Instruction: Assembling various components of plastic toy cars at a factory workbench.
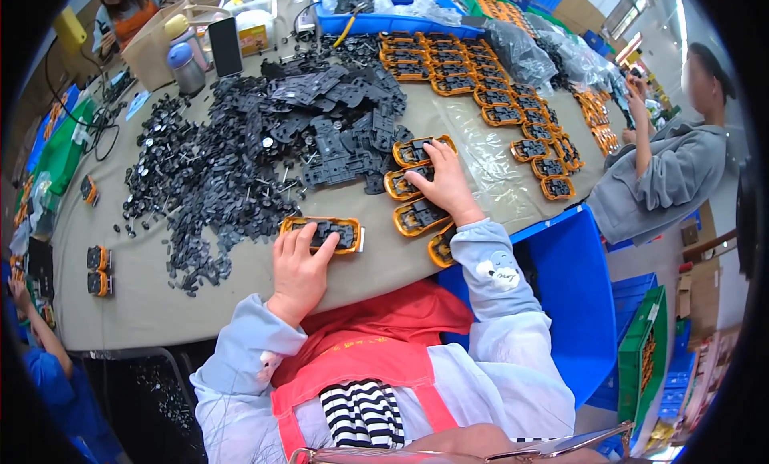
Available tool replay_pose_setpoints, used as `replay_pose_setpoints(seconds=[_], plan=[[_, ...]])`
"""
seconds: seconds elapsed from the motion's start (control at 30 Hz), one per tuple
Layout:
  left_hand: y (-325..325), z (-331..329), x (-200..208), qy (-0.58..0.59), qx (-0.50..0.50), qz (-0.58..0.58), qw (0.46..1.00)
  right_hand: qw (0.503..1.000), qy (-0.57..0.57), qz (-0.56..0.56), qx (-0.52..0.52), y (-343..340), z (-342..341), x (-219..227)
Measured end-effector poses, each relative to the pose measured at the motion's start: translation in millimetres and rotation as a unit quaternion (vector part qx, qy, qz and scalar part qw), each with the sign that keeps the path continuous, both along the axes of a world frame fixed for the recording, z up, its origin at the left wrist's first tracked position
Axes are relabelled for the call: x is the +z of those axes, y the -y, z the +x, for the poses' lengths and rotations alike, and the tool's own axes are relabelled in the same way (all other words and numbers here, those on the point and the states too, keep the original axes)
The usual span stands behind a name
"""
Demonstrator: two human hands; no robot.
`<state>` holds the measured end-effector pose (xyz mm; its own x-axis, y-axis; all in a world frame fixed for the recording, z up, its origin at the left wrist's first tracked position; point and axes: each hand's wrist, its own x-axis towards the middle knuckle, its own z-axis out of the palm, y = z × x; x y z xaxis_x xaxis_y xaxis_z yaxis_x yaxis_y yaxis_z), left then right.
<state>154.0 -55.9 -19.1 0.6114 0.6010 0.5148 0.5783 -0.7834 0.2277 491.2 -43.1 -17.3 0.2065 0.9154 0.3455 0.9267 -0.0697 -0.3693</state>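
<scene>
My left hand (300, 272) is closed on an orange toy car body (346, 235) near the table's front edge, thumb and fingers reaching over its black inside. The car body lies open side up. My right hand (445, 184) is closed at an upper orange toy car body (410, 152) in a short column of several. Its fingers rest on that one, and its thumb touches the car body (398, 186) just below. The hand hides part of both. Lower in the column lie another car body (420, 216) and one partly covered by my right sleeve (440, 248).
Heaps of small black parts (204, 176) and flat black chassis plates (332, 136) cover the table's middle. Rows of orange car bodies (497, 96) stand beyond, beside clear plastic (489, 164). A blue bin (573, 280) stands at my right. Another person (665, 168) works at the right.
</scene>
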Motion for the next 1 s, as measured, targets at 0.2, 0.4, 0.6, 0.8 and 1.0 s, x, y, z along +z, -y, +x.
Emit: replay_pose_setpoints(seconds=[0.2, 0.4, 0.6, 0.8, 1.0], plan=[[25, 10, 20, 0.094, -0.096, 0.043, 0.990, 0.996, 0.020, 0.014, -0.080, -15, -82, 7], [65, 84, 25, 0.052, -0.170, -0.008, 0.984, 0.999, 0.013, 0.030, -0.014, -15, -33, 27], [43, 114, 4, -0.055, -0.157, 0.087, 0.982, 0.978, -0.123, -0.029, 0.165, -32, 8, 6], [26, 94, 6, -0.042, -0.244, 0.061, 0.967, 0.975, -0.044, 0.022, 0.215, -26, -28, 18], [-3, 93, 7, -0.009, -0.253, 0.021, 0.967, 0.977, -0.102, 0.045, 0.184, -94, 25, 31]])
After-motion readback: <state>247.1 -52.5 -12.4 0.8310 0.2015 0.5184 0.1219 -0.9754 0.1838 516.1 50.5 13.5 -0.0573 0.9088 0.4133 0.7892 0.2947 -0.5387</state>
